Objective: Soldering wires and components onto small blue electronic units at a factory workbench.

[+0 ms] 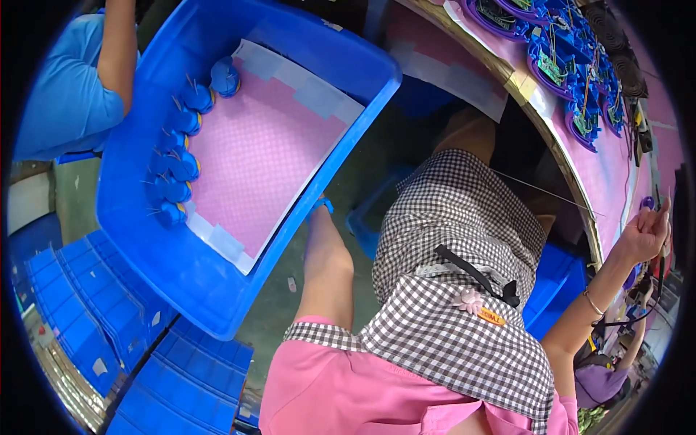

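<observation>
In the head view, my left forearm meets the blue tub at its right rim, perhaps steadying it; that grip is hidden. My raised right hand, far right, has curled fingers; their hold I can't tell. Blue wired parts line the tub's left, probably keeping wires clear.

A small orange tag on the front of a checked apron, beside a pink flower ornament, carries short dark lettering. White label-like stickers on the blue crates at lower left are too small to read.
</observation>
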Tool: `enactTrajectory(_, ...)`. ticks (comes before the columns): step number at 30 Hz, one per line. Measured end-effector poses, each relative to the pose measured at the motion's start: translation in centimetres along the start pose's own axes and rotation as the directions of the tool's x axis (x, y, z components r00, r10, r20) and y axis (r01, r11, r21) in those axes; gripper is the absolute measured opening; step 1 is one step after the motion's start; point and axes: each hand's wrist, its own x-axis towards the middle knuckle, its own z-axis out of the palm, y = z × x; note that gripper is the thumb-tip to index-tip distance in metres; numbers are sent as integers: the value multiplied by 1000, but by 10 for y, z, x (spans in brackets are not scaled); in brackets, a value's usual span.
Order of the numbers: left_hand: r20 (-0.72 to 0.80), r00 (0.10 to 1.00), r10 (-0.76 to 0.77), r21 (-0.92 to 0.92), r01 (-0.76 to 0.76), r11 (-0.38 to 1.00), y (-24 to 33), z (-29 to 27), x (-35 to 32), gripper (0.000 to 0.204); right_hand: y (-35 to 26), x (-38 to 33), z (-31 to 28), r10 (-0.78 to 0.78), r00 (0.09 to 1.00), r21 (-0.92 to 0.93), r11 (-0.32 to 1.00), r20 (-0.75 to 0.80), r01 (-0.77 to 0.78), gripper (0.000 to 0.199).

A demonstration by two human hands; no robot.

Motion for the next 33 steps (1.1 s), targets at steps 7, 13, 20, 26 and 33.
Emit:
enactTrajectory(7, 55, 998, 33, 21, -34, 999, 13, -20, 17, 76, -3, 0, 17, -151, 985, -103, 984, -79, 143, 21)
enactTrajectory(13, 128, 989, 77, 71, -87, 994, 13, -19, 36, 78, -3, 4, 20, -164, 986, -91, 983, -43, 159, 21)
enactTrajectory(20, 87, 995, 55, 20, -57, 998, 13, -31, 41, 82, 0, 3, 18, -180, 978, -192, 969, -103, 158, 24)
enactTrajectory(26, 68, 994, 81, 31, -83, 996, 19, -23, 14, 83, 1, 8, 19, -130, 991, -207, 971, -20, 123, 26)
enactTrajectory(33, 275, 958, -74, 594, -109, 797, 25, -15, -29, 75, -10, -5, 54, -194, 969, -278, 949, -150, 147, 35)
